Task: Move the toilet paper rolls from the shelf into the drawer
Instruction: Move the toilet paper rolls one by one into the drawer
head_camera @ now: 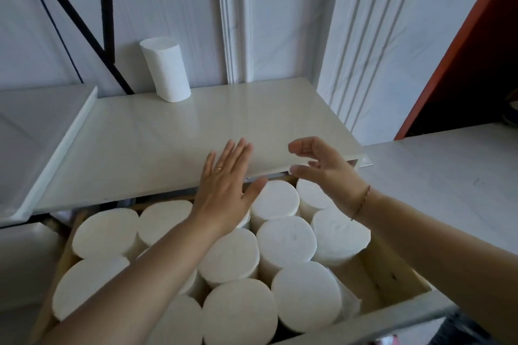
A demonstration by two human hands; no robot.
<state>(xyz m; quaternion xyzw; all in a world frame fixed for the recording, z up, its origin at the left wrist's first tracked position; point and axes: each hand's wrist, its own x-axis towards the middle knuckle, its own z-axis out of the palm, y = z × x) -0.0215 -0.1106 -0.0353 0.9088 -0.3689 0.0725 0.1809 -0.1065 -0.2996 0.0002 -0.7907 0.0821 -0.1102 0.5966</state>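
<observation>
One white toilet paper roll [166, 70] stands upright at the back of the pale shelf [157, 143], against the wall. Below the shelf's front edge the wooden drawer [392, 280] is pulled out and packed with several upright rolls [286, 241]. My left hand [224, 190] hovers flat with fingers spread over the shelf edge and the drawer's back rolls, holding nothing. My right hand [325, 171] is beside it, fingers curved and apart, empty, above the back right rolls. Both forearms cross over the drawer.
A second lower shelf tray [33, 134] lies at the left. Black metal frame bars [106, 8] rise behind the shelf. A white counter [448, 176] runs to the right, with a red-brown panel [462, 50] above it.
</observation>
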